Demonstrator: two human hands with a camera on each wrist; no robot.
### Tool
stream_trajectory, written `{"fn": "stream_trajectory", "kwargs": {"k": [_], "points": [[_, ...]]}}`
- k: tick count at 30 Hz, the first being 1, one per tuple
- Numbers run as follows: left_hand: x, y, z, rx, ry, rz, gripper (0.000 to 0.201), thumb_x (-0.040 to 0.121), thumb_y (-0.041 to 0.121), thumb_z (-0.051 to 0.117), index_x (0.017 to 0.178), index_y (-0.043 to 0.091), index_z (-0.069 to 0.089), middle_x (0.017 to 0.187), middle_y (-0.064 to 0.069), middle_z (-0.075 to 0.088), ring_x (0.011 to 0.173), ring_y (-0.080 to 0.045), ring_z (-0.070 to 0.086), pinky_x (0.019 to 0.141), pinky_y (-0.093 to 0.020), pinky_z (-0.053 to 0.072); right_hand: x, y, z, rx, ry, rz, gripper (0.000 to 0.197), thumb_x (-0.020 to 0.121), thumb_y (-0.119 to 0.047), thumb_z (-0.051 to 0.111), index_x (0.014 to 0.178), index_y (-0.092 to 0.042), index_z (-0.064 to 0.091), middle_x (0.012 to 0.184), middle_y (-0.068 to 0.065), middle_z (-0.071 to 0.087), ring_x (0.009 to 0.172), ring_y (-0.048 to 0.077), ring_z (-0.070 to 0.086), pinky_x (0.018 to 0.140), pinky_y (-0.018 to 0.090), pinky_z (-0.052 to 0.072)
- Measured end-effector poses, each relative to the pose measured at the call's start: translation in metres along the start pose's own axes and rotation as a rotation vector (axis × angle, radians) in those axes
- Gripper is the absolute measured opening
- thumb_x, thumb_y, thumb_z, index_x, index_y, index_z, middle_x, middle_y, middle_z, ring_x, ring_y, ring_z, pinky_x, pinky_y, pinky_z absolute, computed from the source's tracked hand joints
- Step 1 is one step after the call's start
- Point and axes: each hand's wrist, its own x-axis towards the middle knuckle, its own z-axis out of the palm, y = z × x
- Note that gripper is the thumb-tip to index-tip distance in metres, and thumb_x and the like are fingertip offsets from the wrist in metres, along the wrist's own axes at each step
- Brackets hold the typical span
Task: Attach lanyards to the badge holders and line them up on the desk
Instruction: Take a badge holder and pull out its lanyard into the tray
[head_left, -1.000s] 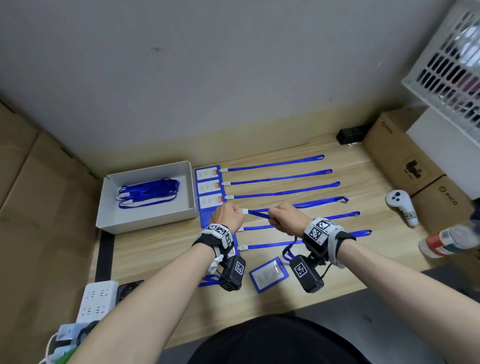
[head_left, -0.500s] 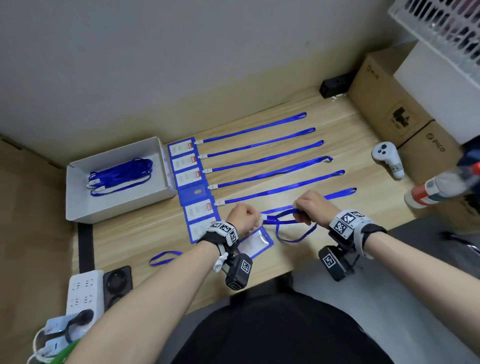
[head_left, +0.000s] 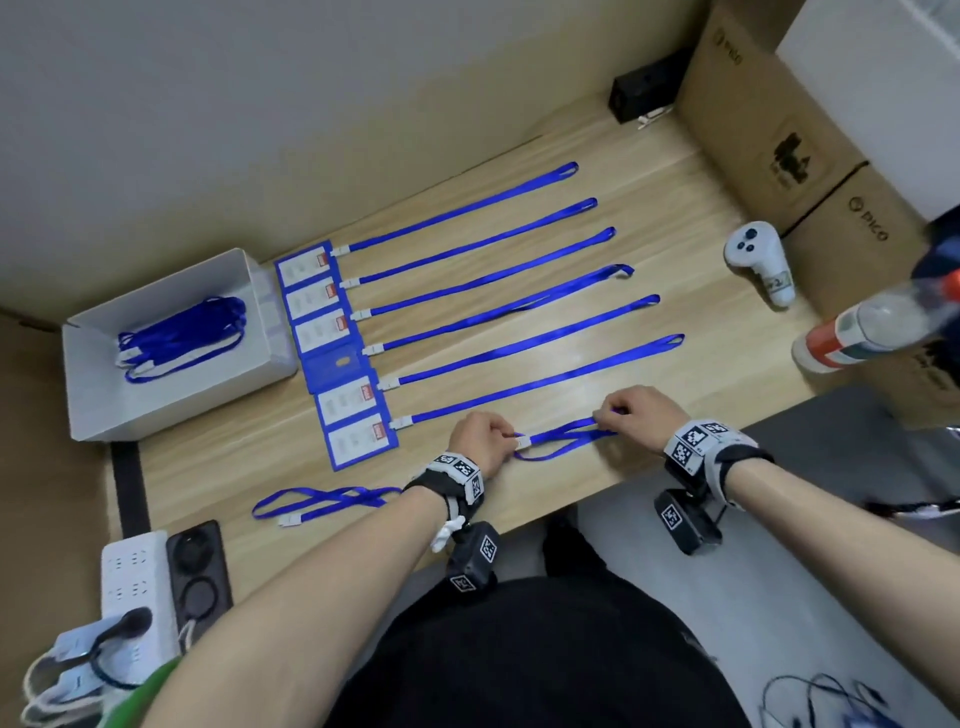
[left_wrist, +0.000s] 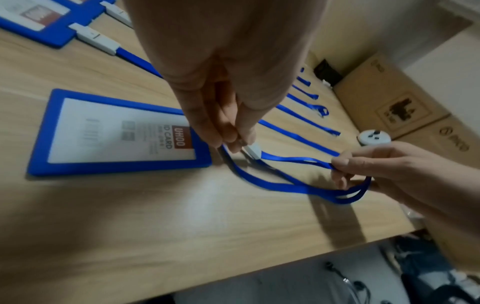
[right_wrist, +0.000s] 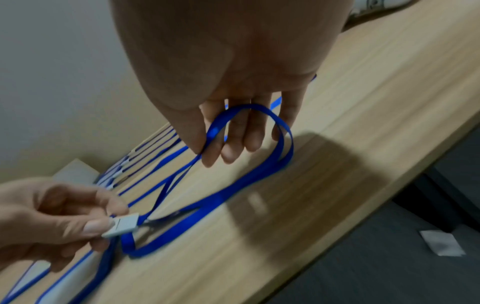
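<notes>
1. A blue lanyard (head_left: 563, 441) is held between both hands just above the near edge of the wooden desk (head_left: 675, 171). Compared with half a second earlier, it is drawn out flatter and the drooping loop is smaller.
2. The left hand (head_left: 475, 436) is closed: the lanyard's white clip (right_wrist: 122, 225) is pinched between thumb and fingertips.
3. The right hand (head_left: 641, 413) is closed on the strap; the band is pinched between thumb and forefinger and looped around the other fingers (right_wrist: 233, 135).
4. The loose badge holder (left_wrist: 114, 133) is seen in the left wrist view lying flat on the desk just beside the left fingers; in the head view it is hidden by the left hand, whereas earlier its corner was exposed.
5. Six finished badge holders (head_left: 345, 358) with straightened lanyards are lined up behind the hands, unchanged.
6. A spare lanyard (head_left: 317, 501) lies coiled left of the left wrist, as before; more are stored in the white tray (head_left: 104, 405).
</notes>
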Motion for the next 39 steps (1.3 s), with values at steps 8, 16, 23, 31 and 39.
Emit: {"fn": "stream_trajectory", "kwargs": {"k": [8, 16, 23, 31, 39], "points": [[0.009, -0.005, 0.006, 0.115, -0.023, -0.039, 0.027, 0.082, 0.014, 0.071, 0.107, 0.016, 0.063, 0.088, -0.004, 0.064, 0.090, -0.027, 0.063, 0.072, -0.028, 0.044, 0.018, 0.003, 0.018, -0.198, 0.006, -0.025, 0.026, 0.088, -0.044, 0.056, 0.075, -0.026, 0.068, 0.081, 0.003, 0.063, 0.076, 0.023, 0.059, 0.063, 0.033, 0.048], [0.010, -0.017, -0.009, 0.042, 0.000, -0.064, 0.005, 0.084, 0.016, 0.071, 0.081, 0.016, 0.074, 0.073, 0.003, 0.065, 0.079, -0.018, 0.062, 0.069, -0.024, 0.045, 0.019, -0.013, 0.015, -0.155, -0.038, 0.055, 0.031, 0.087, -0.049, 0.056, 0.075, -0.023, 0.070, 0.080, 0.002, 0.067, 0.075, 0.022, 0.062, 0.069, 0.036, 0.052], [-0.004, -0.073, -0.114, -0.094, 0.147, -0.087, 0.004, 0.084, 0.018, 0.073, 0.081, 0.019, 0.070, 0.072, 0.002, 0.067, 0.077, -0.017, 0.064, 0.076, -0.027, 0.053, 0.034, -0.119, 0.042, -0.051, -0.084, -0.057, 0.042, 0.090, -0.045, 0.059, 0.064, -0.013, 0.063, 0.065, 0.008, 0.064, 0.068, 0.026, 0.061, 0.063, 0.034, 0.044], [-0.009, -0.149, -0.244, -0.256, 0.401, -0.114, 0.019, 0.080, 0.012, 0.070, 0.066, 0.022, 0.064, 0.060, 0.003, 0.063, 0.072, -0.027, 0.066, 0.076, -0.034, 0.055, 0.060, -0.269, 0.062, 0.003, -0.021, -0.205, 0.044, 0.094, -0.038, 0.060, 0.055, -0.019, 0.053, 0.059, 0.001, 0.055, 0.057, 0.016, 0.049, 0.059, 0.030, 0.037], [-0.026, -0.242, -0.334, -0.491, 0.702, -0.171, 0.009, 0.088, 0.016, 0.068, 0.096, 0.017, 0.071, 0.088, -0.003, 0.070, 0.086, -0.024, 0.068, 0.087, -0.036, 0.056, 0.100, -0.384, 0.083, 0.052, -0.045, -0.274, 0.036, 0.091, -0.036, 0.066, 0.070, -0.008, 0.058, 0.060, 0.000, 0.048, 0.057, 0.016, 0.043, 0.059, 0.029, 0.036]]}}
